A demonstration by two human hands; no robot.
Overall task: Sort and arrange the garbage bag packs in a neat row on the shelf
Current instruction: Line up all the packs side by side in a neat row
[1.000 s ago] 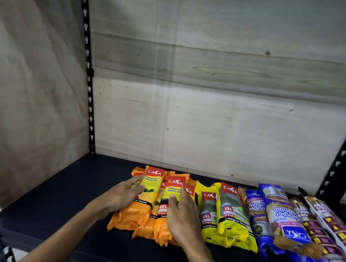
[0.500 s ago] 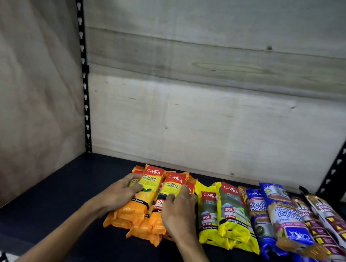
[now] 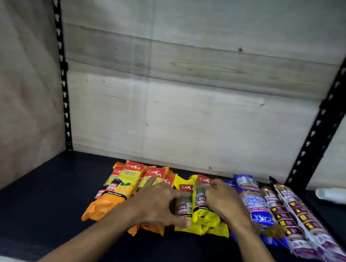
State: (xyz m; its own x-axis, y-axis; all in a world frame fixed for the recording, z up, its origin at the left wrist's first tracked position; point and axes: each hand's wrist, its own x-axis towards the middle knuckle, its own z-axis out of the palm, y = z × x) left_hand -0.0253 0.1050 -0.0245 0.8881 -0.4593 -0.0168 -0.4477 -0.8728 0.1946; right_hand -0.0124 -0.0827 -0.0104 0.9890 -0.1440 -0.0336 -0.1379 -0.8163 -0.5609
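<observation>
Garbage bag packs lie side by side in a row on a dark matte shelf (image 3: 31, 196), long glossy plastic sleeves with crinkled ends, backed by pale plywood panels (image 3: 191, 115) and framed by black perforated metal posts (image 3: 61, 64). At the left sit the orange packs (image 3: 114, 201), at least four, overlapping. Two yellow packs (image 3: 207, 221) follow, then the blue packs (image 3: 256, 207), two visible, one mostly hidden behind the right hand. At the right lie two white-and-maroon drawstring packs (image 3: 300, 218), slightly blurred. A person's left hand (image 3: 155, 202) rests across the seam between orange and yellow, fingers spread, thumb touching the nearer yellow pack. The right hand (image 3: 222, 199) lies over the second yellow pack with fingers loosely bent on its top; whether its grip actually closes on the pack cannot be told.
</observation>
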